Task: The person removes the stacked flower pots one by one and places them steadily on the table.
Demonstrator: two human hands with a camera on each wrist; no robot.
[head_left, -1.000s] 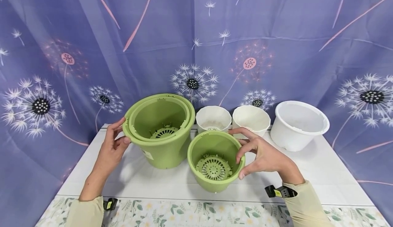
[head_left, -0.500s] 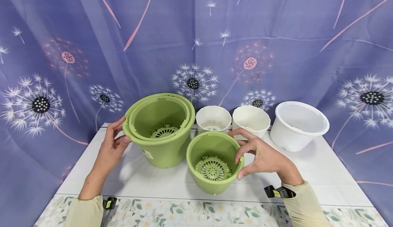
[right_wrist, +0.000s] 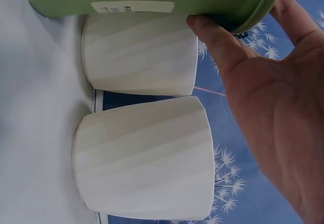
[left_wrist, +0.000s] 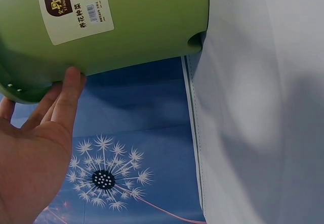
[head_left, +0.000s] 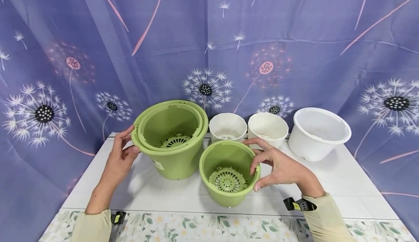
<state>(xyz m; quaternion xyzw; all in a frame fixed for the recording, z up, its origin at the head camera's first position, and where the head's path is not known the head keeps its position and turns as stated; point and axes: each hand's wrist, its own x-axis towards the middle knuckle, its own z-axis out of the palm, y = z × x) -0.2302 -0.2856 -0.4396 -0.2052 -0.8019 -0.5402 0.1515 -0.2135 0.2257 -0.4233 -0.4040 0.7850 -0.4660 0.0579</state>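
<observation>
In the head view, my left hand (head_left: 119, 158) touches the outer left side of a large green flowerpot (head_left: 178, 165), fingertips right at its rim. A slightly smaller green flowerpot (head_left: 170, 120) with a slotted bottom sits nested inside it. The left wrist view shows the printed label (left_wrist: 76, 9) on the large pot and my fingers under its rim. My right hand (head_left: 278, 165) pinches the right rim of a small green flowerpot (head_left: 226, 198), thumb outside and a fingertip over the inner wall. This pot stands in front of the others, its slotted bottom visible.
Two white faceted pots (head_left: 228, 122) (head_left: 268, 125) stand behind the small green pot. A bigger white round pot (head_left: 311, 149) is at the back right. The white-covered table (head_left: 163, 198) has a floral front strip, and a purple dandelion curtain (head_left: 209, 34) hangs behind.
The small green pot has come very slightly toward the front with my right hand. My left hand and the large nested pots look unmoved.
</observation>
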